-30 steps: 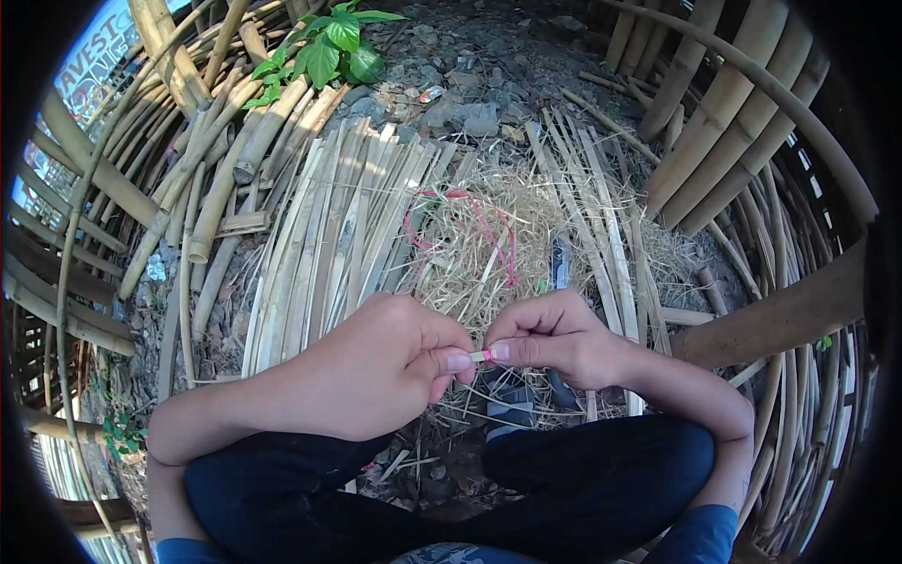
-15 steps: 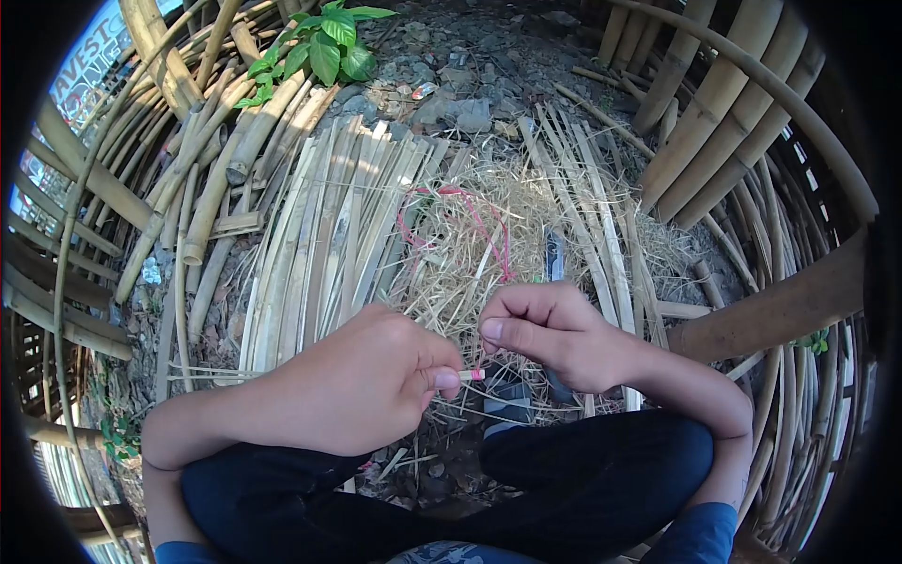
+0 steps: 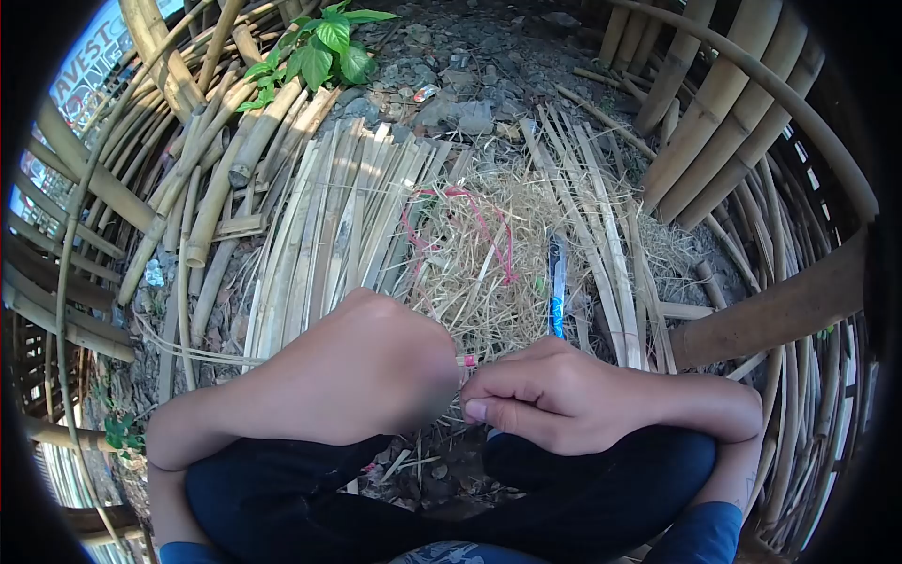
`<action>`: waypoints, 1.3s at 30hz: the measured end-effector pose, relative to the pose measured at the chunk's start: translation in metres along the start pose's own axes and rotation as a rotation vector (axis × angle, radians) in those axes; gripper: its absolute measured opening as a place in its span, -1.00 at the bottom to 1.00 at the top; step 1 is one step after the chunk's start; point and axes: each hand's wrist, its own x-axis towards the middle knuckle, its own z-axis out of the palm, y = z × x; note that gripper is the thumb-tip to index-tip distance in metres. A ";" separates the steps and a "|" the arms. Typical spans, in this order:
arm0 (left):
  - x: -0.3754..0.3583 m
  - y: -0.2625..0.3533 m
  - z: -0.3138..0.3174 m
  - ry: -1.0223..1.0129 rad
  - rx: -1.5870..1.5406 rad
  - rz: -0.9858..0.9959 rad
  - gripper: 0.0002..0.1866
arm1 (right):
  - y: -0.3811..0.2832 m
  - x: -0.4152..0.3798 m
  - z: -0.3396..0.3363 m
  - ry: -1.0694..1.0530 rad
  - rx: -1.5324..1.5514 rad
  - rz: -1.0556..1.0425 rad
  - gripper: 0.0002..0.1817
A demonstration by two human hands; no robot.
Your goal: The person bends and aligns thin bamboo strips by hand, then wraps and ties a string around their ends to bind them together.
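Observation:
My left hand (image 3: 381, 362) is closed around thin bamboo strips (image 3: 230, 360), whose long ends stick out to the left behind my forearm. At their right end, a pink tie (image 3: 470, 361) shows just past my knuckles. My left fingertips are blurred and mostly hidden. Close beside that tied end, my right hand (image 3: 554, 395) is pinched shut, thumb against the curled index finger. Whatever lies in that pinch is too small to make out. Beyond both hands, a loop of pink string (image 3: 484, 221) lies on a heap of bamboo shavings (image 3: 470, 273).
Split bamboo slats (image 3: 329, 216) lie in a row left of the shavings, with more slats (image 3: 601, 235) to the right. A blade-like tool with a blue part (image 3: 557, 287) rests between. Bamboo poles (image 3: 723, 113) stand at right; a leafy plant (image 3: 324, 52) grows at back left.
My right hand has moved down and slightly left, below the tied end. My left hand has turned so its thumb no longer shows, and the strips' tied end has shifted slightly up and left.

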 end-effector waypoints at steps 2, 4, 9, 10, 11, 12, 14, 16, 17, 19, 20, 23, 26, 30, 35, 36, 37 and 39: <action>-0.005 0.004 -0.004 -0.070 -0.001 0.020 -0.87 | 0.004 0.004 -0.004 -0.115 0.065 0.213 -0.82; -0.006 0.000 -0.001 -0.158 -0.020 0.032 -0.86 | 0.006 0.010 -0.009 -0.025 0.230 0.256 -0.82; 0.002 -0.003 0.004 -0.001 -0.017 -0.007 -0.85 | -0.006 0.000 -0.003 -0.059 -0.076 -0.055 -0.83; -0.002 -0.002 0.003 0.009 -0.038 0.012 -0.86 | 0.003 0.000 0.001 -0.082 -0.025 -0.048 -0.83; -0.004 0.000 0.000 0.011 -0.031 0.012 -0.86 | 0.009 0.003 0.000 -0.080 -0.027 -0.054 -0.83; -0.006 0.002 -0.001 -0.084 -0.012 0.020 -0.86 | 0.013 0.006 -0.003 -0.068 0.323 0.148 -0.83; -0.007 0.000 0.001 -0.188 -0.003 0.027 -0.86 | 0.020 0.007 -0.013 -0.051 0.611 0.417 -0.80; -0.001 -0.008 0.007 -0.110 0.101 0.077 -0.85 | 0.011 0.003 -0.006 -0.005 0.439 0.240 -0.81; 0.000 -0.009 0.008 -0.070 0.162 0.102 -0.85 | 0.003 0.002 -0.004 0.041 0.264 0.050 -0.82; -0.001 -0.007 0.006 0.020 0.099 0.103 -0.85 | -0.008 -0.001 0.001 -0.022 -0.097 -0.149 -0.73; -0.002 -0.006 0.004 0.115 0.028 0.106 -0.85 | -0.002 -0.002 0.006 -0.029 -0.082 -0.190 -0.71; -0.009 0.007 -0.004 0.042 -0.126 -0.073 -0.84 | 0.018 0.003 0.006 -0.063 0.210 -0.039 -0.67; -0.012 0.010 -0.002 -0.169 -0.071 -0.035 -0.87 | 0.020 0.007 -0.002 -0.054 0.614 0.275 -0.64; -0.001 -0.005 0.007 -0.139 0.097 0.153 -0.90 | 0.002 0.006 -0.003 0.077 0.424 0.173 -0.69; 0.001 -0.007 0.006 0.025 0.204 0.177 -0.87 | 0.003 -0.003 0.008 0.101 -0.189 -0.203 -0.77; 0.000 -0.008 0.007 0.037 0.203 0.172 -0.87 | 0.010 -0.004 0.007 0.079 -0.155 -0.148 -0.78; 0.000 -0.011 0.009 0.076 0.233 0.209 -0.86 | 0.017 -0.003 0.009 0.067 -0.158 -0.158 -0.78; 0.000 -0.015 0.012 0.136 0.266 0.231 -0.85 | 0.025 -0.001 0.013 0.161 0.358 -0.022 -0.75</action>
